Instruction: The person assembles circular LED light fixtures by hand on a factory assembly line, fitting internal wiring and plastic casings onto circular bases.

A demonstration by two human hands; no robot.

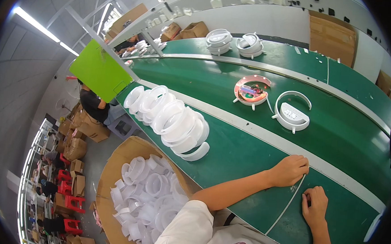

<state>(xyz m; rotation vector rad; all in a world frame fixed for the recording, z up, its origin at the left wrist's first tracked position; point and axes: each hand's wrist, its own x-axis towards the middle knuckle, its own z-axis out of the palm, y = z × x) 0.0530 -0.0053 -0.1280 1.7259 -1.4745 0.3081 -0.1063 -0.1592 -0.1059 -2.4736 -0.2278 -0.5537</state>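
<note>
The person's left hand (289,170) was curled into a loose fist on the green belt (247,152), right at the top end of a thin white strip (289,201) that lay flat on the belt. The right hand (314,205) sat just to the right of the strip, fingers bent in; I could not tell if it pinched anything. It looked like the strip was being lined up or pressed down, so the next move would need both hands to keep it straight. Up the belt from the strip sat a white ring part (292,112), and just left of that one a glowing red ring part (251,90). Further left of the strip lay a row of white curved covers (173,118), and below them a cardboard box (112,170) full of more.
</note>
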